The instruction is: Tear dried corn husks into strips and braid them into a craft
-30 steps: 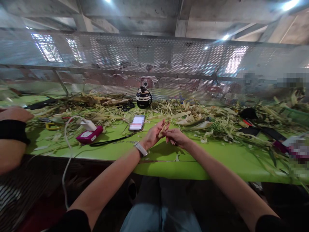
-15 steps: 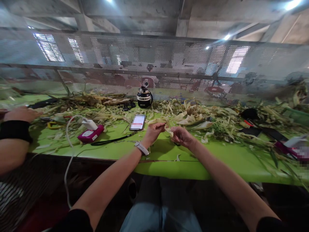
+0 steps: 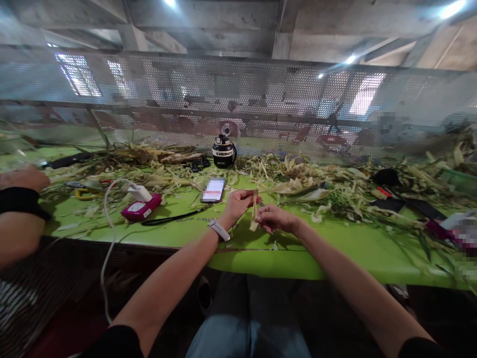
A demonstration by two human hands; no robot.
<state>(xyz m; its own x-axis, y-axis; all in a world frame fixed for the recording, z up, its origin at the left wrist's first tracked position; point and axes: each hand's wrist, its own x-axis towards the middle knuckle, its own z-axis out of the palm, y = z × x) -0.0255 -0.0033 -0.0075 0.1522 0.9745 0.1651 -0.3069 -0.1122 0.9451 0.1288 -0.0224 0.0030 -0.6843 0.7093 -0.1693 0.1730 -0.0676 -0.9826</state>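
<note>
Above the green table (image 3: 298,241), my left hand (image 3: 238,206) is closed in a pinch on a pale yellow-green strip of corn husk (image 3: 254,217). The strip hangs down from its fingertips. My right hand (image 3: 278,219) is closed, with curled fingers against the strip's right side; its fingertips are partly hidden. A white watch band (image 3: 219,229) circles my left wrist. Beyond my right hand lies a bundle of larger husks (image 3: 298,187). Left of my left hand, a phone (image 3: 213,190) with a lit screen lies on the table.
A black bottle (image 3: 223,151) stands before a perforated metal screen (image 3: 253,89). Shredded husks (image 3: 167,154) cover the table's back. At left are a purple power strip (image 3: 141,208) with a white plug and cable, yellow-handled scissors (image 3: 85,194) and another person's hand (image 3: 26,177).
The husk strip now hangs downward between my hands. My right hand has moved down and slightly left, while my left hand stays nearly in place. The other person's hand has shifted left.
</note>
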